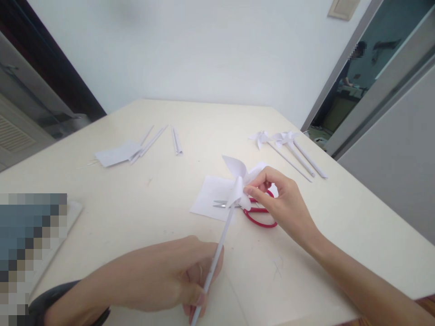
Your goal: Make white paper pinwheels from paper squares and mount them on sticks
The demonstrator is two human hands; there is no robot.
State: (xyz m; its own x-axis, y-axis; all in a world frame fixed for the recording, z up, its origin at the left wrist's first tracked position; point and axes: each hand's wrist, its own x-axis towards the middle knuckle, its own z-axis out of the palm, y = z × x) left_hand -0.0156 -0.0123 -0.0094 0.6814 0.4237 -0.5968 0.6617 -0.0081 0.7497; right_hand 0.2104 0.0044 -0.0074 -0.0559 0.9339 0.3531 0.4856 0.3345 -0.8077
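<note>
While the left hand [183, 274] holds the paper stick [221, 240] in curled fingers at bottom centre, the right hand [287, 197] pinches the paper pinwheel [239, 183] near mid-frame between thumb and fingertips; pressing too hard could crease it, and the red-handled scissors [258, 210] behind could snag it.

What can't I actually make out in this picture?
All in the head view:
Lower end of the paper stick: cut off by the bottom edge.
Middle of the scissors: hidden by the paper pinwheel in hand; part of the handles, by the right hand.
What the background person is doing: too small and dim.
The pixelated item: blocked out and cut off by the left edge.
</note>
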